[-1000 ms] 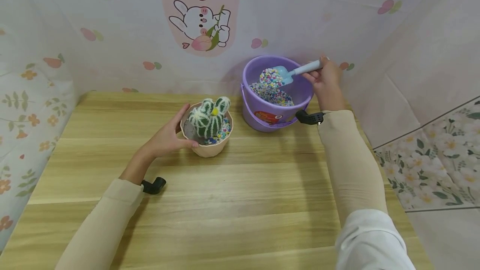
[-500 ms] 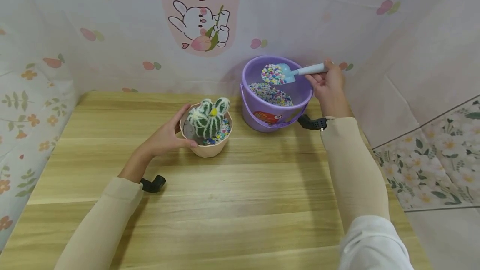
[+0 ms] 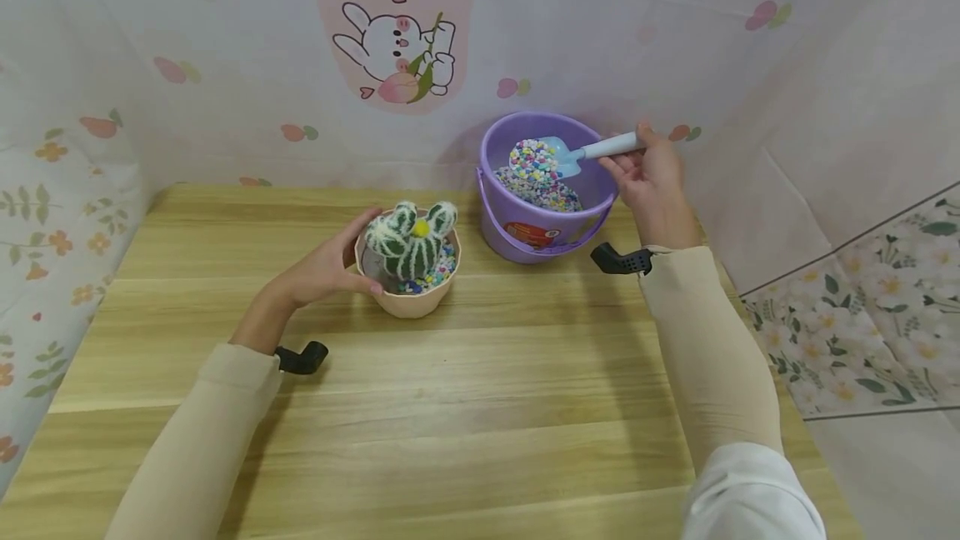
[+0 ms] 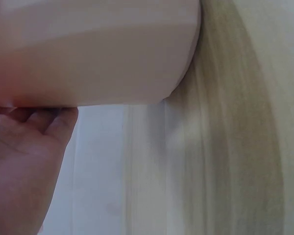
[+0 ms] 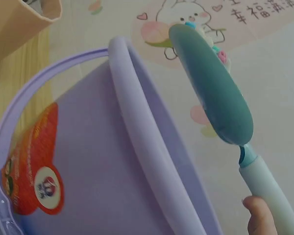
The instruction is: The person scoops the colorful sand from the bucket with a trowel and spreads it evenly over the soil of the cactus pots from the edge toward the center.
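At the left of the head view, my left hand (image 3: 326, 267) holds a pale peach flower pot (image 3: 414, 305) by its side, thumb at the front and fingers toward the back. A fuzzy green-and-white toy cactus (image 3: 414, 250) with a yellow dot stands in the pot, with coloured pebbles (image 3: 435, 275) around its right side. My right hand (image 3: 651, 186) grips the whitish handle of a light-blue hand trowel (image 3: 570, 158), heaped with multicoloured pebbles. The trowel is over the mouth of a purple bucket (image 3: 525, 211) containing more pebbles. In the right wrist view, the blade's underside shows beyond the bucket's rim.
Pot and bucket stand near the back of a wooden table (image 3: 450, 423), a small gap between them. Behind hangs a white curtain (image 3: 247, 65) with a rabbit print. The bucket's handle (image 3: 487, 205) hangs down its front. A flowered sheet (image 3: 870, 315) lines the right side.
The right hand first lifted and levelled the loaded trowel, then brought it slightly left and lower over the bucket. The left hand stays on the pot; the head view has shifted a little.
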